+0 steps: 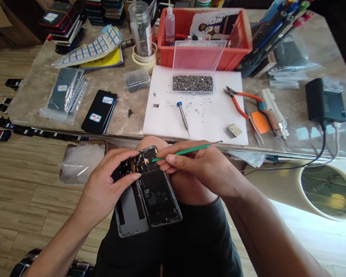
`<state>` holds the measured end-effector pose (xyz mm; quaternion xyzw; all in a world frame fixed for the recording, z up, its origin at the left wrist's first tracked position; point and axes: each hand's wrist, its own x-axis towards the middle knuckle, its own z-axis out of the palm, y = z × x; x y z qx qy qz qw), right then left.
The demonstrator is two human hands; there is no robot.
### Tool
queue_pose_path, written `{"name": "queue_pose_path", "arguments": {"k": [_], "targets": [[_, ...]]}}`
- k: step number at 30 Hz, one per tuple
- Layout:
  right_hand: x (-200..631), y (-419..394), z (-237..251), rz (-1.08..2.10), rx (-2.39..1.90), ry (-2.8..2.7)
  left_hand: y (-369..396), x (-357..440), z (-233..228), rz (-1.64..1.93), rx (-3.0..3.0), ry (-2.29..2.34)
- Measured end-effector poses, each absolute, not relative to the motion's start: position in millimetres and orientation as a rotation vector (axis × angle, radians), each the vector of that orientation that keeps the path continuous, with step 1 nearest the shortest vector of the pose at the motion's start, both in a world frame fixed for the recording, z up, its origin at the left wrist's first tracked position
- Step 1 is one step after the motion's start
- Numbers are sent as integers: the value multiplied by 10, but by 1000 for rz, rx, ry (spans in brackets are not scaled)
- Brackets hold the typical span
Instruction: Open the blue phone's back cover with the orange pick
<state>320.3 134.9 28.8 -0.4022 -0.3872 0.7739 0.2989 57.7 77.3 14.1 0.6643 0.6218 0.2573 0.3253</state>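
An opened smartphone (pixel 158 194) rests over my lap, its battery and circuit board exposed. Its detached back cover (pixel 131 213) lies alongside on the left, overlapping by the phone's edge. With thumb and fingers, my left hand (pixel 108 181) grips the phone's upper part and the cover together. Between the thumb and fingers of my right hand (pixel 194 163) is a green pry tool (pixel 187 151) with a thin hooked metal end pointing right. The tool's green tip touches the board area near a small connector; the exact contact is too small to make out.
On the table, a white mat (pixel 164 123) carries a screwdriver (pixel 183 119), scattered screws and a screw box (pixel 193 83). Orange-handled cutters (pixel 239 100), an electric screwdriver (pixel 272 113) and a black adapter (pixel 325 100) lie right. Phones (pixel 99 111) lie left; a red bin (pixel 204 57) stands behind.
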Motion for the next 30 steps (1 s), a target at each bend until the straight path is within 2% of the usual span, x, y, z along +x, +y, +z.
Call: {"name": "queue_pose_path", "arguments": {"k": [14, 22, 30], "targets": [[3126, 1337, 275, 2028, -1162, -1016, 745, 637, 235, 662, 1997, 1611], [3141, 1297, 282, 1996, -1095, -1068, 880, 576, 349, 491, 2121, 1446], [3102, 1093, 271, 1557, -1249, -1317, 1017, 566, 408, 321, 2120, 1421]]}}
